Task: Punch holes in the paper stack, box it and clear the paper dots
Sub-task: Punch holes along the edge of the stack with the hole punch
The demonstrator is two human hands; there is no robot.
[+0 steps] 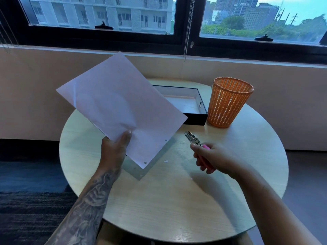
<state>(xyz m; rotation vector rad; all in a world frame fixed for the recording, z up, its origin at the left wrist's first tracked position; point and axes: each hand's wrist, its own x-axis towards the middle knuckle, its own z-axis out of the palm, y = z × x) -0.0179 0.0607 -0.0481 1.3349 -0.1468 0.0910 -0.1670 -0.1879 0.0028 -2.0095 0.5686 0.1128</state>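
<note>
1. Head view, bench (159, 200): round, pale wood grain, set before a window wall
2. Left hand (115, 147): grip pinched on the near edge of the paper stack (120, 106), thumb on top; the stack is lifted clear of the bench, tilted, casting a shadow below
3. Paper stack: white, two punched holes visible along its lower right edge
4. Right hand (212, 158): grip clenched round the pink handles of the hole punch (193, 139), metal head pointing toward the stack, just above the bench
5. Paper dots (165, 161): a few small white discs on the bench between the hands
6. Box (198, 110): black, shallow, white inside, open, partly behind the stack
7. Basket (228, 103): orange mesh, upright, just beside the box on its right
</note>
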